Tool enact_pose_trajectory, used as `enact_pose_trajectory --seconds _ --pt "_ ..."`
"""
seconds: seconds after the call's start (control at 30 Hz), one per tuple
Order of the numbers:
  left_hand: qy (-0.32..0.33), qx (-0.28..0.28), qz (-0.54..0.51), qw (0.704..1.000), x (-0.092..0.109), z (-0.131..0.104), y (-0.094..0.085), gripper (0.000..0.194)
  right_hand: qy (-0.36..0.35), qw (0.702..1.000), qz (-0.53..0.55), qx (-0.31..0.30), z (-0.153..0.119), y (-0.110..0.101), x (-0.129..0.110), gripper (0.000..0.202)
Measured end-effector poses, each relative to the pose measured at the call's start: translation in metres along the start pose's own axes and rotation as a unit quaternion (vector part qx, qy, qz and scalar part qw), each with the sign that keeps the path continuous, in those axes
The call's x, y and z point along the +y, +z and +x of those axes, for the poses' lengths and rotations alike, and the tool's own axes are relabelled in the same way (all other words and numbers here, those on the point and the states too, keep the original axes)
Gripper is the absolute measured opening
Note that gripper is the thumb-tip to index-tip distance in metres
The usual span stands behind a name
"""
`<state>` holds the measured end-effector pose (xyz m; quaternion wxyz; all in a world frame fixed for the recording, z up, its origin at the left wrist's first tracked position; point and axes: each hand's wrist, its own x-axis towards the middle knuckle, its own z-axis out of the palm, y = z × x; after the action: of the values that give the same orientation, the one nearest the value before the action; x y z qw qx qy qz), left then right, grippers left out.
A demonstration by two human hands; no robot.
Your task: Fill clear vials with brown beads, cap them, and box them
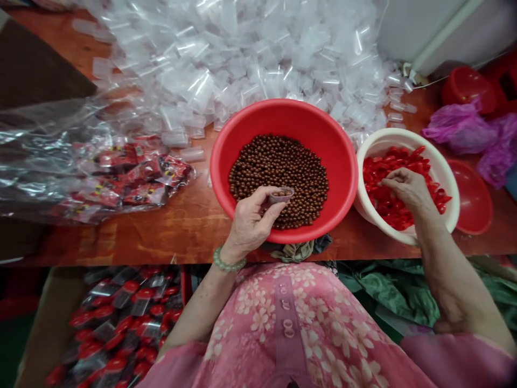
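My left hand (252, 218) is over the red basin (285, 235), its thumb and fingers closed round a small clear plastic cup (281, 196). Brown balls show inside the cup's mouth, which is tilted toward me. Beneath it, a heap of shiny brown balls (278, 167) covers the basin's bottom. To the right, my right hand (410, 188) reaches into the white tub (453, 207) among red plastic caps (382, 161). Its fingers are pinched together; what they hold, if anything, I cannot make out.
A large pile of clear plastic cups (258, 59) spreads behind the basin. Red printed packets (137, 172) in clear plastic lie left. Below the table edge, a box holds red-capped containers (117, 323). A red lid (470, 196) and pink bags (464, 129) are at right.
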<state>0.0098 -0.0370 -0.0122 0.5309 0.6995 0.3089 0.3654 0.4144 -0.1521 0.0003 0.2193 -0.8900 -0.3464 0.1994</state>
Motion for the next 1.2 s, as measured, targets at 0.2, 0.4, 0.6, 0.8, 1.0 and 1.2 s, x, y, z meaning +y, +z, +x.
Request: enact_pose_trajectory --seconds 0.2,0.4,0.6,0.8,1.0,1.2 --pt "-0.01 0.004 -0.007 1.0 -0.001 0.0 0.001 0.025 -0.019 0.999 -0.036 -0.022 0.004 -0.004 0.001 0.012" --pt "-0.02 0.013 -0.034 0.999 0.001 0.0 0.003 0.026 -0.045 0.99 -0.133 -0.021 0.021 0.005 -0.002 0.024" --pt "-0.03 0.025 -0.059 0.998 -0.003 -0.001 0.003 0.029 -0.045 0.993 -0.11 0.01 0.014 -0.006 0.005 0.019" --pt "-0.046 0.028 -0.087 0.995 -0.003 0.001 0.003 0.028 -0.113 0.984 0.091 0.106 -0.028 -0.028 -0.023 0.034" --pt "-0.083 0.011 -0.111 0.99 0.001 0.005 0.006 0.028 -0.209 0.893 0.397 -0.026 -0.071 0.017 -0.107 0.023" --pt "-0.062 -0.041 -0.077 0.994 0.005 0.004 0.003 0.021 -0.268 0.857 0.381 -0.221 -0.077 0.074 -0.163 0.031"
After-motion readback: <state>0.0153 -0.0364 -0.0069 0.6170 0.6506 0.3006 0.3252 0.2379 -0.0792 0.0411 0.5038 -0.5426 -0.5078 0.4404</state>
